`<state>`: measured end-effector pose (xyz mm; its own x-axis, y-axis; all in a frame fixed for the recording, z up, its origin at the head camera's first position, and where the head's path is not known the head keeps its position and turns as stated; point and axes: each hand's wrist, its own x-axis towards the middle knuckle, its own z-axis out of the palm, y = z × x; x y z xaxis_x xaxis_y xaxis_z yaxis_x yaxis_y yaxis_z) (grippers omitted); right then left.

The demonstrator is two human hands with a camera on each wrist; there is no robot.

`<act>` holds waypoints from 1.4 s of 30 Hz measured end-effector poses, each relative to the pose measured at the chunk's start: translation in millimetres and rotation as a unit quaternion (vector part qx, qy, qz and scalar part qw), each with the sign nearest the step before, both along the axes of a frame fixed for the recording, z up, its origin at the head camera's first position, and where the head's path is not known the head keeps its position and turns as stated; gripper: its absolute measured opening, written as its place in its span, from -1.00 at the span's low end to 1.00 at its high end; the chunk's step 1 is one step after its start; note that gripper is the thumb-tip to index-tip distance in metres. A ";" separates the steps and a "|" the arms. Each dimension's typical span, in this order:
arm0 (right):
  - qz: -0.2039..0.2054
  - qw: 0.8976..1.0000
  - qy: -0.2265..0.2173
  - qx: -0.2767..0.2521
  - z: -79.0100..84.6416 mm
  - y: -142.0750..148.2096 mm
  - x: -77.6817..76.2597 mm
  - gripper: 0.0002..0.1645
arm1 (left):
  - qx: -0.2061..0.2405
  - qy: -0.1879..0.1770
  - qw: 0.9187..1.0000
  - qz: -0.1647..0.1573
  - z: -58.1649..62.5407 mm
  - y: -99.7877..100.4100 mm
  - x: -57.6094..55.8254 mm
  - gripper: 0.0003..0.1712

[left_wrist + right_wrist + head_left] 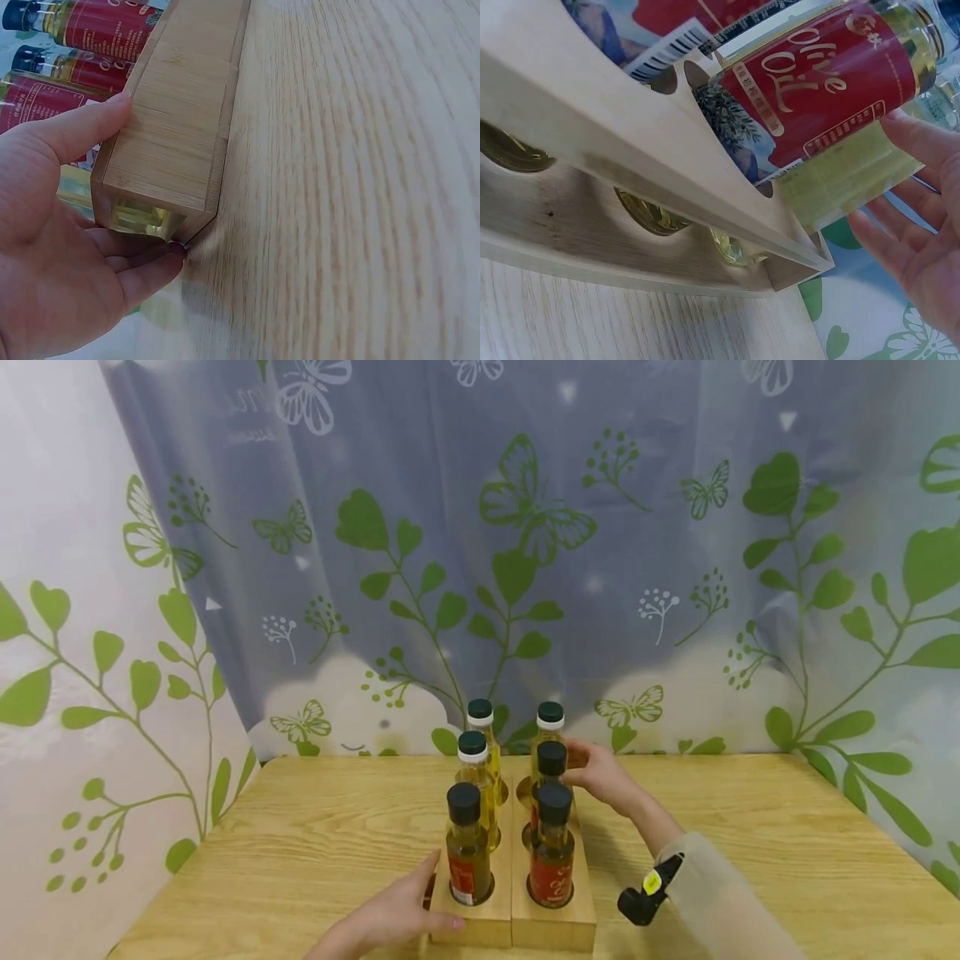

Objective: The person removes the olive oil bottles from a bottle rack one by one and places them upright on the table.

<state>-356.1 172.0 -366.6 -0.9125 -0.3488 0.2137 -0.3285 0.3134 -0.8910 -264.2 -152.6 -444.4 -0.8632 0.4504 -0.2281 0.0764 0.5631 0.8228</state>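
Observation:
Two wooden bottle racks stand side by side, the left rack (472, 933) and the right rack (555, 935), with several olive oil bottles upright in their round holes. My left hand (393, 910) grips the left rack's near left corner. In the left wrist view its thumb (112, 112) presses the wooden face and the fingers curl round the open end. My right hand (603, 777) holds the far right bottle (550, 727), which has a green cap with a white ring. In the right wrist view a red-labelled bottle (817, 82) partly hides that bottle's clear yellow body (847, 176).
Near bottles (465, 852) have black caps and red labels. Farther left bottles (480, 714) have green caps with white rings. The wooden table (315, 810) meets a patterned curtain (420, 610) behind the racks. A black device (645, 893) sits at the right wrist.

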 end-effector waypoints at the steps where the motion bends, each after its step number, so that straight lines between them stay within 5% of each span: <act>1: 0.001 1.000 0.003 -0.003 0.1 0.5 0.3 -0.25 | 0.003 -0.005 1.000 0.002 9.2 2.6 5.5 0.36; 4: -0.004 1.000 0.010 -0.015 3.4 2.4 0.9 -0.30 | 0.014 0.003 1.000 -0.001 30.8 9.4 20.9 0.29; 7: -0.022 0.999 0.025 -0.011 11.9 7.2 1.0 -0.27 | 0.015 0.009 1.000 0.001 40.0 12.9 28.0 0.25; 20: -0.031 0.999 -0.008 -0.001 54.7 53.1 10.7 0.02 | 0.024 0.002 1.000 0.006 42.1 13.4 29.7 0.22; 31: -0.069 0.997 0.026 0.029 38.1 116.7 17.6 -0.20 | 0.019 0.013 1.000 0.007 42.2 11.9 30.1 0.22; 42: -0.112 0.993 -0.019 0.045 20.9 161.1 29.0 0.02 | 0.026 0.007 1.000 0.008 40.1 9.4 29.9 0.22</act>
